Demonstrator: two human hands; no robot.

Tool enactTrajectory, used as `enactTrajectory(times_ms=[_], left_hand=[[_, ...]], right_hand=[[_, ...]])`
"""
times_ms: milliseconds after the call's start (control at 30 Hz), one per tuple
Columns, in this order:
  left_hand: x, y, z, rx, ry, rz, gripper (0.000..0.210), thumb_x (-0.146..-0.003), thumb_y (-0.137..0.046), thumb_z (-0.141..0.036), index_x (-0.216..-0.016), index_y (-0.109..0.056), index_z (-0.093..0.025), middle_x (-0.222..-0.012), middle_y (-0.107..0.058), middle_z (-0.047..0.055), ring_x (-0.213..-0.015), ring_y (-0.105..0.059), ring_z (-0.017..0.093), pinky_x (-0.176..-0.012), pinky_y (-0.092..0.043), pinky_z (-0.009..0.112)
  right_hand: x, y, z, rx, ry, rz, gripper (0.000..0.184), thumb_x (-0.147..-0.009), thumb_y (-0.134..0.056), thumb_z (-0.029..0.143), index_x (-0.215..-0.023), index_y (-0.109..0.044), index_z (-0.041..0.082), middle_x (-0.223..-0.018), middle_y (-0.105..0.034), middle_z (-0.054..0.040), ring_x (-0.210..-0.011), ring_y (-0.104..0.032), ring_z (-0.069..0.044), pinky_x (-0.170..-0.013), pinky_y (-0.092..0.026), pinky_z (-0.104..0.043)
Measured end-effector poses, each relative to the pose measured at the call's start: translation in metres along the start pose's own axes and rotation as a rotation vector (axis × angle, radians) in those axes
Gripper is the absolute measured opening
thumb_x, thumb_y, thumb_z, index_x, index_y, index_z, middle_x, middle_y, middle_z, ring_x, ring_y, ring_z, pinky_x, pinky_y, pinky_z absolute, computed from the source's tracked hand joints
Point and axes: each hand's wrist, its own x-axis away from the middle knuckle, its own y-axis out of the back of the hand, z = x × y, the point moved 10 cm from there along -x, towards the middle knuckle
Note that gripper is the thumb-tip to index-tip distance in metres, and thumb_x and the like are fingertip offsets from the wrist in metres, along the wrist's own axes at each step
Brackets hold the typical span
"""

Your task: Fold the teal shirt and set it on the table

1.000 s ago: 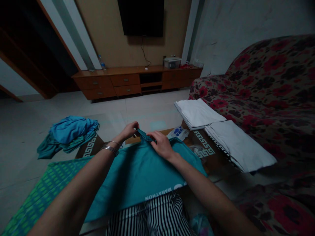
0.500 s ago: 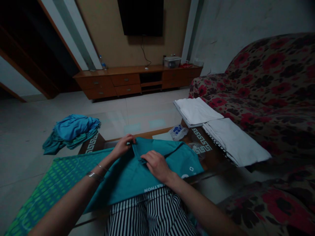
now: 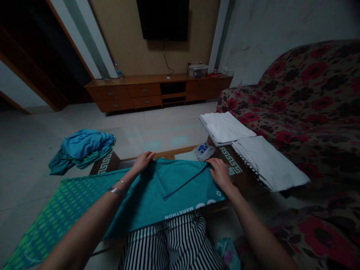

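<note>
A teal shirt (image 3: 171,189) with "MARATHON" printed in white lies spread across a low wooden table (image 3: 107,165), one flap folded over its middle. My left hand (image 3: 143,161) rests flat on the shirt's far left edge, fingers apart. My right hand (image 3: 221,174) presses flat on the shirt's far right corner. Neither hand grips the cloth. A green patterned part of the shirt (image 3: 56,217) stretches to the lower left. My striped trousers (image 3: 171,243) show below the shirt.
A heap of blue and teal clothes (image 3: 83,148) sits on the table's left end. Two folded white cloths (image 3: 225,127) (image 3: 270,161) lie at the right, beside a floral sofa (image 3: 309,108). A small plastic packet (image 3: 204,150) lies behind the shirt. A wooden TV cabinet (image 3: 157,92) lines the far wall.
My right hand slid from the shirt's middle out to its right corner, smoothing the folded flap. My left hand let go of the edge it pinched and now lies flat.
</note>
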Motion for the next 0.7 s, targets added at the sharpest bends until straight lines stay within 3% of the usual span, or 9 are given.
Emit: enactTrajectory(times_ms=[100,200,333,600,700], left_hand=[[-0.017,-0.010,-0.015,-0.096,0.040,0.040,0.043,-0.087,-0.042,-0.048,-0.084,-0.068,-0.014,-0.076,-0.069,0.006,-0.072,-0.060,0.018,-0.062,-0.041,0.023],[-0.028,-0.023,-0.021,-0.118,0.078,0.070,0.035,-0.083,-0.052,-0.042,-0.087,-0.071,-0.013,-0.083,-0.071,0.008,-0.073,-0.061,0.018,-0.061,-0.040,0.023],[-0.036,-0.032,-0.014,-0.135,0.147,0.056,0.024,-0.077,-0.060,-0.029,-0.091,-0.073,-0.013,-0.086,-0.073,0.008,-0.072,-0.063,0.018,-0.059,-0.041,0.022],[-0.019,-0.030,-0.018,-0.244,0.147,-0.167,0.028,-0.089,-0.047,-0.024,-0.104,-0.068,-0.014,-0.109,-0.068,0.013,-0.099,-0.061,0.023,-0.078,-0.042,0.027],[-0.006,-0.032,-0.028,-0.365,0.107,-0.279,0.034,-0.094,-0.036,-0.024,-0.109,-0.065,-0.015,-0.111,-0.064,0.015,-0.097,-0.060,0.025,-0.077,-0.042,0.031]], right_hand=[[-0.016,-0.012,-0.034,0.019,-0.068,0.064,0.046,-0.076,-0.056,0.006,-0.119,-0.063,0.019,-0.120,-0.061,-0.0092,-0.113,-0.051,-0.024,-0.096,-0.041,-0.036],[-0.026,-0.024,-0.040,-0.038,-0.070,0.110,0.040,-0.076,-0.058,0.008,-0.114,-0.066,0.019,-0.116,-0.064,-0.0078,-0.110,-0.054,-0.022,-0.095,-0.041,-0.033],[-0.034,-0.030,-0.041,-0.128,-0.094,0.073,0.028,-0.080,-0.056,0.011,-0.103,-0.071,0.019,-0.108,-0.068,-0.0065,-0.104,-0.058,-0.020,-0.094,-0.041,-0.031],[-0.039,-0.032,-0.060,-0.093,-0.251,-0.058,0.022,-0.087,-0.054,0.023,-0.099,-0.071,0.015,-0.102,-0.070,-0.0089,-0.096,-0.063,-0.020,-0.087,-0.043,-0.027],[-0.039,-0.030,-0.058,-0.026,-0.289,-0.083,0.022,-0.089,-0.055,0.028,-0.099,-0.070,0.016,-0.100,-0.070,-0.0084,-0.091,-0.063,-0.019,-0.080,-0.042,-0.025]])
